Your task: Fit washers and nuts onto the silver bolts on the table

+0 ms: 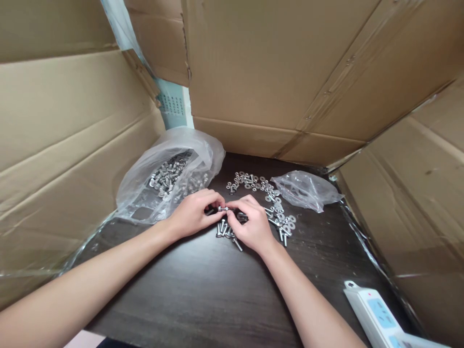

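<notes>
Over the middle of the dark table, my left hand (197, 211) and my right hand (253, 223) meet at a small metal bolt (222, 209). Left thumb and fingers pinch one end of it. The right thumb and index finger close on the other end, where a small nut or washer seems to sit, too small to tell apart. Loose bolts (225, 229) lie on the table just below the fingers. Right of my right hand, washers (289, 223) and more bolts are scattered. A group of nuts and washers (250, 180) lies beyond the hands.
At the left stands an open clear plastic bag (170, 179) with many metal fasteners in it. A crumpled plastic bag (306, 189) lies at the right. A white power strip (375, 311) is at the lower right. Cardboard walls (261, 72) enclose the table (188, 295).
</notes>
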Motion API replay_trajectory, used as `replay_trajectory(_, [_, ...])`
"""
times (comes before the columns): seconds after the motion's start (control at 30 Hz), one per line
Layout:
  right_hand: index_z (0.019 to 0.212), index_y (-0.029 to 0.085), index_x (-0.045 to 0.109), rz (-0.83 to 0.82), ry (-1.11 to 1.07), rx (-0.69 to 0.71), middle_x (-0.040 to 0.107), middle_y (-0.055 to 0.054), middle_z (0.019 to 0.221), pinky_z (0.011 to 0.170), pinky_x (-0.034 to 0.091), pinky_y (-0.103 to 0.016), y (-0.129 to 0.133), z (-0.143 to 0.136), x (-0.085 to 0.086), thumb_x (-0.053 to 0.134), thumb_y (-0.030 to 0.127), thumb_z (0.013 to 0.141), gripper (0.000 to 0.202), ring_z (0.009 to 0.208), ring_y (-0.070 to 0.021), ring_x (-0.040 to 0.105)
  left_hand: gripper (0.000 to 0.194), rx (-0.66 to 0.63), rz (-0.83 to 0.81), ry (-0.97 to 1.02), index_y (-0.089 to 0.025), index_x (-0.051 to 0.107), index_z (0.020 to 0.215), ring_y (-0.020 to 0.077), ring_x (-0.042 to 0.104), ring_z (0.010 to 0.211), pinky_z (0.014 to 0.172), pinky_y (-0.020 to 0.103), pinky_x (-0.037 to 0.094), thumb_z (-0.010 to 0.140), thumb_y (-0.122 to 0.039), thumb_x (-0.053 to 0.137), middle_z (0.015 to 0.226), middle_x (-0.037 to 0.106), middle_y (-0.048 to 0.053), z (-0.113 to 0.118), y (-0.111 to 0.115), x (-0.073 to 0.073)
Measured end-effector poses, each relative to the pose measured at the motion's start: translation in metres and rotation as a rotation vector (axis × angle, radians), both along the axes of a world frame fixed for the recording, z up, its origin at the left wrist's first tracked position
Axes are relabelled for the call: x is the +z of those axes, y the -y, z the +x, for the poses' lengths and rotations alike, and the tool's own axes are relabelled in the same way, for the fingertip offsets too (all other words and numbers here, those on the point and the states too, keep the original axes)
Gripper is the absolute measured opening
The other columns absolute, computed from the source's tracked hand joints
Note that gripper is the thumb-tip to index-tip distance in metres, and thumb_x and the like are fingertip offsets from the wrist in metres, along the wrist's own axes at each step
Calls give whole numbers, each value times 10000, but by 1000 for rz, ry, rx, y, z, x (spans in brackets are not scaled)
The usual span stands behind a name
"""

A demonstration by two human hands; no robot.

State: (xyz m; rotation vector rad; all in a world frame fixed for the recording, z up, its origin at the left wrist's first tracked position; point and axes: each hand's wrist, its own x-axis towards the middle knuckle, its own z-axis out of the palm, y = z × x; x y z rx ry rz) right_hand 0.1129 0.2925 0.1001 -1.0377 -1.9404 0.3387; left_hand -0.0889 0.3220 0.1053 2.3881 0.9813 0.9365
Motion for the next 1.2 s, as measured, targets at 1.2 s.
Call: replay_trajectory(1.2, [934, 226, 704, -36, 8, -42, 745, -41, 859, 751, 570, -363, -1, 1, -1, 603, 172, 902, 120, 820, -214, 673, 94, 9, 21, -12, -203, 659, 1000, 180, 644, 821, 751, 296, 508, 932, -268, 654, 881, 684, 22, 2, 2, 0])
